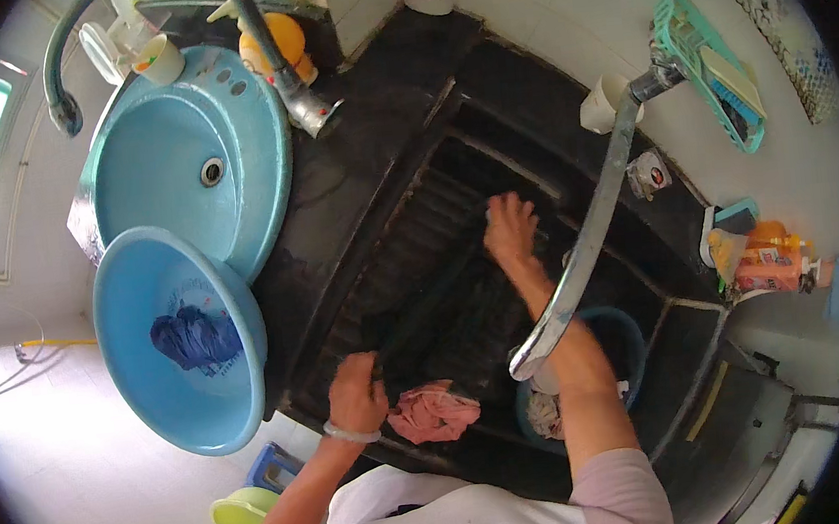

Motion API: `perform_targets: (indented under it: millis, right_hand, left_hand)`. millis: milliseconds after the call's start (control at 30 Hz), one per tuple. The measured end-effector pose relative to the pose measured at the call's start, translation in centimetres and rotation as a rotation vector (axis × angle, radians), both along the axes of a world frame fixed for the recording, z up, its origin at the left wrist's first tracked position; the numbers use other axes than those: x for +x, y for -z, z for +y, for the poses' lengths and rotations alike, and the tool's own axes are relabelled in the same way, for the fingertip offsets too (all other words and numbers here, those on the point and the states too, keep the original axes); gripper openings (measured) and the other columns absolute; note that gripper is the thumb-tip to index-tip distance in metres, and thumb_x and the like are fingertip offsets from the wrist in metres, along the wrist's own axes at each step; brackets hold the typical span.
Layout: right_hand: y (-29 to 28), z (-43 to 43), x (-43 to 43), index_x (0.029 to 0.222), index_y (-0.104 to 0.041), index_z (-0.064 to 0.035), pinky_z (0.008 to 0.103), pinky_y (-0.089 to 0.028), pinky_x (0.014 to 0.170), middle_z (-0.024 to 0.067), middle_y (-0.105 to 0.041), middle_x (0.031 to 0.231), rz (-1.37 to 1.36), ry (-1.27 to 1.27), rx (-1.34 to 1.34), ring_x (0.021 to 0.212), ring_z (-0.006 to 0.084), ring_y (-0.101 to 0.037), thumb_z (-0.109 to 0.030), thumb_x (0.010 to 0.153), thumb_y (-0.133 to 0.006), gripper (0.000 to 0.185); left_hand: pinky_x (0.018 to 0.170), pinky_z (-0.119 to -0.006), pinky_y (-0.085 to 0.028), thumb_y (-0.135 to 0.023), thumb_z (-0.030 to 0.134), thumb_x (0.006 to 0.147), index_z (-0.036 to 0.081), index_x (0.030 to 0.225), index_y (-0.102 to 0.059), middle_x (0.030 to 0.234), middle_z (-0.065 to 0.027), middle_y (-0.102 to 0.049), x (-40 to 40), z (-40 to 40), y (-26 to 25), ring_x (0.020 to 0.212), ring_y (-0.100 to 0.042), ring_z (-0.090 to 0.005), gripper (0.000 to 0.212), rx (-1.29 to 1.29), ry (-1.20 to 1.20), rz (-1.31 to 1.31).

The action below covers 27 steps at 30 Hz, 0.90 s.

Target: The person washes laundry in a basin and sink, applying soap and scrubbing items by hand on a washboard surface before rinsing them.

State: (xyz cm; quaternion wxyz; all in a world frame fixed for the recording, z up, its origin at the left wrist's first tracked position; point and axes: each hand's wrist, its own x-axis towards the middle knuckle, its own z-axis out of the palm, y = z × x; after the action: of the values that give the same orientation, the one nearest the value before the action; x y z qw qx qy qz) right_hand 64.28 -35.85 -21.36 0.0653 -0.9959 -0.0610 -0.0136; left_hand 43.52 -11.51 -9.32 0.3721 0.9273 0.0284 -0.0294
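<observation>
A wet black cloth [447,319] is spread over the ribbed washboard slab [416,221] of a dark stone sink. My left hand [358,396], with a pale bracelet at its wrist, is curled around the cloth's near left edge. At the cloth's far end is my right hand [512,230], blurred, its fingers bent downward. Whether it grips the fabric or something small under the fingers is hidden. A crumpled pink cloth [434,412] lies just right of my left hand, at the slab's near edge.
A chrome tap spout [579,285] crosses above my right forearm. Beneath that arm, a blue bucket [636,340] holds laundry. To the left, a blue basin [131,392] with a navy cloth [194,338] overlaps the turquoise washbasin [156,158]. Soap bottles [771,261] stand right.
</observation>
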Motion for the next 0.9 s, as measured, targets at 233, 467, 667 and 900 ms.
perform_targets:
  millis: [233,467,667,900]
  right_hand:
    - [-5.5,2.9,-2.1,0.109,-0.06,-0.0213,0.0528,-0.037,0.091,0.0158,-0.043,0.121,0.46,-0.639,0.086,0.108,0.0389,-0.043,0.0,0.068,-0.054,0.047]
    - [-7.2,0.6,-0.5,0.095,-0.055,-0.0071,0.0334,-0.046,0.07,0.006,-0.055,0.088,0.345,0.356,1.281,0.082,0.02,-0.054,0.004,0.067,-0.044,0.031]
    - [-12.4,-4.6,-3.0,0.105,-0.048,-0.0057,0.0315,-0.042,0.084,0.0048,-0.052,0.097,0.015,0.655,1.755,0.092,0.0191,-0.051,0.001,0.072,-0.042,0.034]
    - [-2.3,-10.4,-12.0,0.109,-0.052,-0.0062,0.0326,-0.043,0.081,0.0079,-0.054,0.094,0.191,0.159,0.549,0.094,0.0196,-0.053,-0.015,0.075,-0.066,0.037]
  left_hand:
    - [0.059,-0.019,-0.034,-0.051,0.011,0.091,-0.001,0.098,-0.054,0.074,0.002,-0.047,2.5,-1.2,-5.7,0.068,-0.039,-0.0048,0.014,-0.621,-0.369,0.053]
    - [0.061,-0.026,-0.041,-0.062,0.002,0.074,0.002,0.102,-0.055,0.077,-0.0068,-0.054,3.2,0.5,-5.5,0.065,-0.051,-0.0166,0.029,-0.245,-0.222,-0.041]
    - [0.081,-0.042,-0.039,-0.065,-0.001,0.047,0.005,0.097,-0.052,0.097,-0.0138,-0.053,2.6,1.1,-1.6,0.092,-0.048,-0.0357,0.052,0.3,-0.149,-0.196]
    - [0.084,-0.042,-0.037,-0.054,0.002,0.052,0.004,0.091,-0.051,0.102,-0.0163,-0.052,-0.7,-0.9,0.7,0.094,-0.047,-0.0365,0.039,0.047,-0.013,-0.204]
